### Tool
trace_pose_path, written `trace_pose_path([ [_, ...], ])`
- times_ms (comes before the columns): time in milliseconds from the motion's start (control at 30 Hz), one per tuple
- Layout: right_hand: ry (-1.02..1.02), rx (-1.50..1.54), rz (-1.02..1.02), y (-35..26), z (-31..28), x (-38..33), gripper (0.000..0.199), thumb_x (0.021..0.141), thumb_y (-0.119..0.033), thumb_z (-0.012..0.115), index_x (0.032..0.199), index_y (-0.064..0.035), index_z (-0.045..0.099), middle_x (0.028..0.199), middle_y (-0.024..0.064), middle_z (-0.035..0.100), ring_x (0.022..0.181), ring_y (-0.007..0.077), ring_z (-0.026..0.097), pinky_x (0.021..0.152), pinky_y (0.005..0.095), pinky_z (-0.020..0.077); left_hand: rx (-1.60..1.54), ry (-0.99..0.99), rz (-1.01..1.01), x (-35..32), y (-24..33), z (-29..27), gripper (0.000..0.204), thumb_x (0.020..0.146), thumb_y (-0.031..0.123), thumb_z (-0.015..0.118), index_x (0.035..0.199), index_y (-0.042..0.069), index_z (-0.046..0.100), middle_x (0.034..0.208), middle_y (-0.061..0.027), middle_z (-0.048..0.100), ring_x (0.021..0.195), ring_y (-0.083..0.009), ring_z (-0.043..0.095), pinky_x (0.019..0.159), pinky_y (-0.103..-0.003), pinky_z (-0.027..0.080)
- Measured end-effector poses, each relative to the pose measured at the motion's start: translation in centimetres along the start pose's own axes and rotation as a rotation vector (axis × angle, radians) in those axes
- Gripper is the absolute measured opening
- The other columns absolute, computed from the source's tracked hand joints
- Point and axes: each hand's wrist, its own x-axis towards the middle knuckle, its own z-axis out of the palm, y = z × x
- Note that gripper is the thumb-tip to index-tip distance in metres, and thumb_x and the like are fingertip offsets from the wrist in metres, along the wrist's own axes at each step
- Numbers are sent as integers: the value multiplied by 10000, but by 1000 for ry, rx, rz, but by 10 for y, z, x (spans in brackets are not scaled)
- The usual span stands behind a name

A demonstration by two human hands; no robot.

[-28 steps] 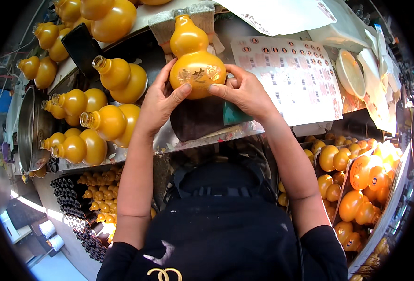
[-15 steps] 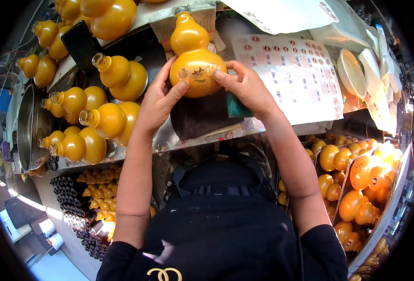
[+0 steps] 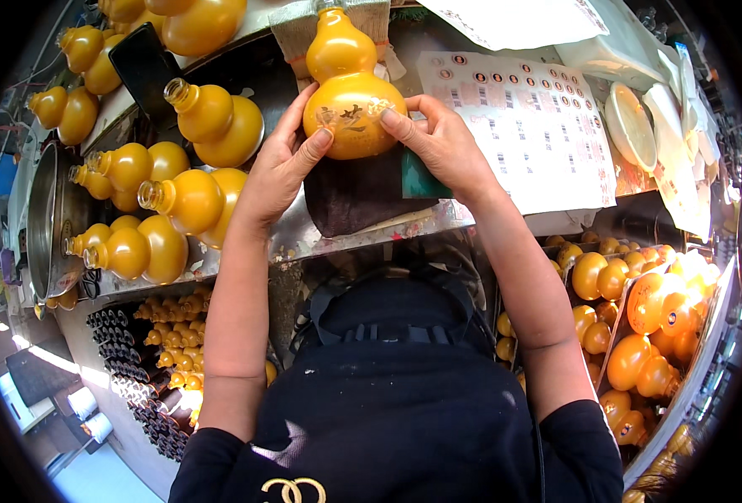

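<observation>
Gripping one yellow gourd bottle (image 3: 350, 88): two hands, left hand (image 3: 283, 163), right hand (image 3: 442, 147).

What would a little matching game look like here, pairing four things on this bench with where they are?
Things:
1. gourd-shaped yellow bottle
2. sticker sheet
3. dark cloth
4. metal pot

Places:
A. far left edge of the bench
B. flat on the bench, right of the hands
C. held between the left hand and right hand
D. under the held bottle

Pairs: 1-C, 2-B, 3-D, 4-A
</observation>
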Motion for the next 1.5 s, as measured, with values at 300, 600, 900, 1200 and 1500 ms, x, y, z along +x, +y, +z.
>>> trace_pose_path([
  [300, 24, -17, 3, 1, 2, 1, 503, 881, -428, 671, 1111, 0, 544, 844, 70, 686, 814, 61, 602, 751, 203, 451, -14, 21, 16, 0, -1, 3, 772, 924, 310, 634, 1475, -28, 213, 1427, -143, 394, 1313, -183, 392, 1098, -304, 295],
  [600, 68, 56, -84, 10, 4, 5, 570, 812, -474, 726, 1044, 23, 569, 691, -18, 554, 647, 33, 471, 586, 187, 375, 18, 58, -2, 1, 2, 8, 784, 899, 334, 665, 1466, -12, 249, 1389, -134, 433, 1281, -184, 424, 1077, -304, 326],
  [900, 43, 134, -85, 6, 3, 0, 538, 821, -433, 739, 1030, 32, 568, 724, 42, 649, 653, 47, 544, 589, 194, 424, 17, 54, 17, -1, -2, 6, 794, 886, 341, 682, 1454, -22, 264, 1374, -138, 443, 1269, -195, 432, 1069, -316, 335],
  [1200, 49, 218, -27, 4, 3, -3, 488, 850, -405, 712, 1065, 11, 576, 803, 56, 667, 739, 62, 582, 676, 218, 464, -23, 35, 17, 0, -5, 3, 819, 883, 373, 677, 1460, -23, 252, 1403, -137, 418, 1305, -195, 393, 1088, -316, 306],
  [1500, 283, 300, -291, -9, 18, -55, 244, 885, -172, 628, 1084, -54, 552, 914, 29, 580, 797, 125, 571, 688, 254, 481, 190, 78, 45, 4, 2, 10, 899, 827, 491, 698, 1454, 8, 273, 1342, -145, 475, 1246, -211, 462, 1044, -319, 363],
])
